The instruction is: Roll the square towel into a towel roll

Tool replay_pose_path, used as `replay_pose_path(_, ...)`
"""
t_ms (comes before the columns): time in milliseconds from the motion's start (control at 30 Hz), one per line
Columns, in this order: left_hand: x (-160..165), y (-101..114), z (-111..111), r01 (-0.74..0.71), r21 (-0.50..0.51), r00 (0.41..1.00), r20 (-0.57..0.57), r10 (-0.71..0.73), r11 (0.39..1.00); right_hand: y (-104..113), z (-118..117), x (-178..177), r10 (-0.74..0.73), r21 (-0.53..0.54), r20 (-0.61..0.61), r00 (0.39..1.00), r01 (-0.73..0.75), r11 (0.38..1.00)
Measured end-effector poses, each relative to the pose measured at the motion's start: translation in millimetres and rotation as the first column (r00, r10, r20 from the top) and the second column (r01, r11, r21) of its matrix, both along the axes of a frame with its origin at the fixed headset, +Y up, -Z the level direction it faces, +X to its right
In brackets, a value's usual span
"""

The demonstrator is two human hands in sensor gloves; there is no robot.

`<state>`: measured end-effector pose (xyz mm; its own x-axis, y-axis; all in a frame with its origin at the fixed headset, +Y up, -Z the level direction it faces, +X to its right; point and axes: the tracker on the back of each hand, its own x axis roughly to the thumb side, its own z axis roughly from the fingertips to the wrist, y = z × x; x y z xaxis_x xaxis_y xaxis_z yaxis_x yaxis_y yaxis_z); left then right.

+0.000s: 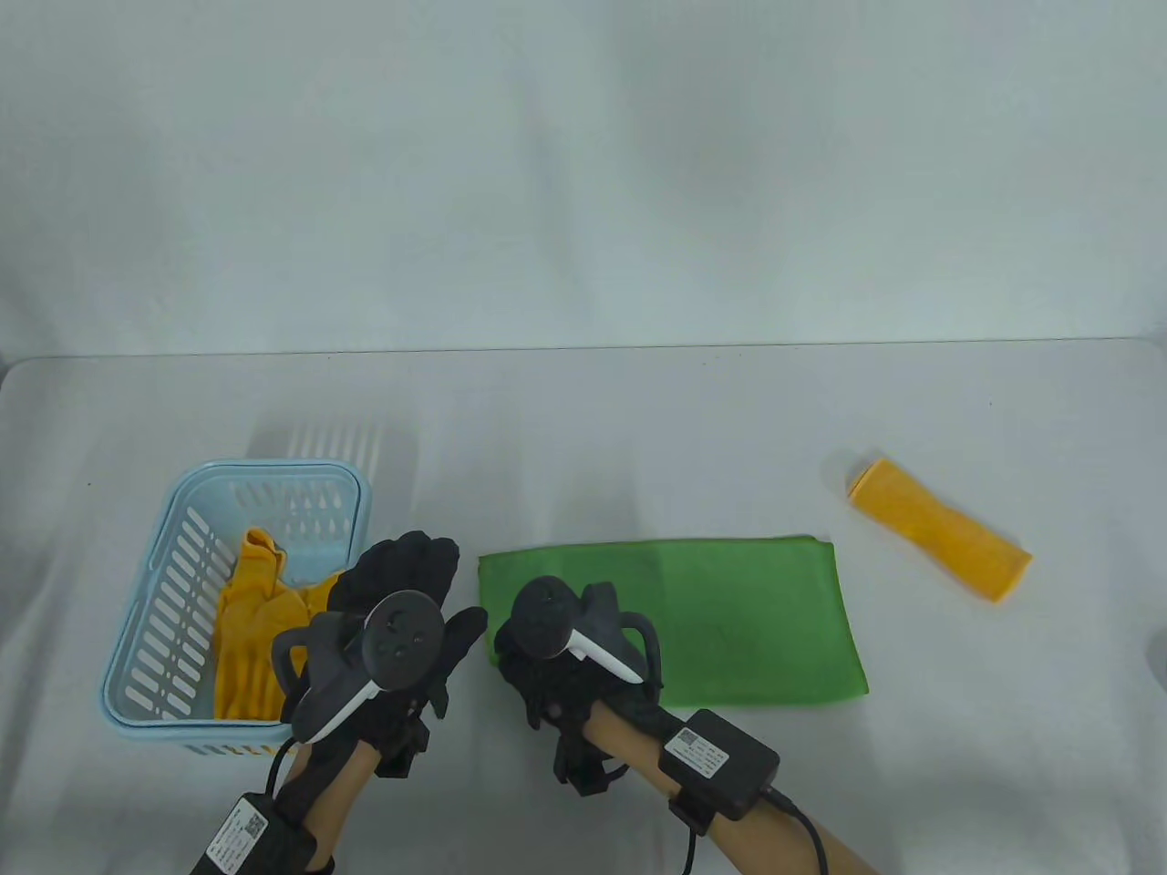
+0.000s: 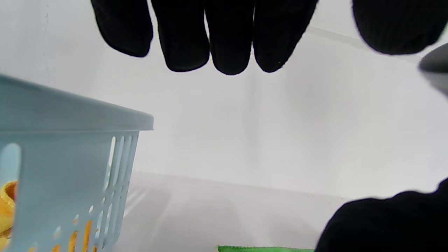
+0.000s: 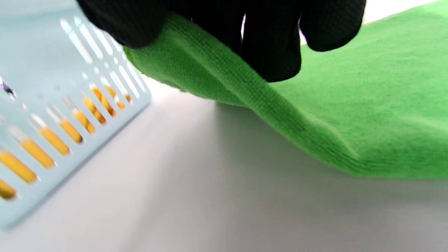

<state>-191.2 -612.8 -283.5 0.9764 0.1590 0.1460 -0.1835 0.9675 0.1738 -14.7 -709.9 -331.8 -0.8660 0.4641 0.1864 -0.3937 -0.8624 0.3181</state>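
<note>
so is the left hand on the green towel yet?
No. In the left wrist view the left hand's fingers hang spread in the air, while the green towel lies lower right, untouched by them.

1. The table view looks down from the front, taking in the whole table.
2. The left wrist view sits low, facing the basket.
3. The right wrist view sits close to the green towel, sharing the basket with both.
</note>
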Motion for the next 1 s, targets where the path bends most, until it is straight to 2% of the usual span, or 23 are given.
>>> replay_pose_path(333, 7, -6, 0, 0.019, -0.021, 1.000, 0.021, -0.018, 1.000, 40, -11, 41, -0.209, 0.051, 0.130, 0.969, 0.204, 0.978)
replay_pose_path(467, 12, -10, 0, 0.011, -0.048, 0.999, 0.049, -0.009, 0.999, 57, -13, 55, -0.279, 0.070, 0.142, 0.950, 0.271, 0.960)
replay_pose_path(667, 23, -26, -5, 0.018, -0.143, 0.995, 0.097, -0.004, 0.990, 76, -11, 71, -0.321, 0.088, 0.128, 0.938, 0.312, 0.946)
replay_pose_path(833, 35, -50, -14, 0.026, -0.275, 0.991, 0.131, 0.010, 0.961, 89, -8, 79, -0.340, 0.083, 0.089, 0.936, 0.334, 0.939)
replay_pose_path(1000, 41, -70, -23, 0.042, -0.342, 0.992, 0.126, 0.002, 0.939, 95, -4, 82, -0.334, 0.103, 0.082, 0.939, 0.325, 0.940)
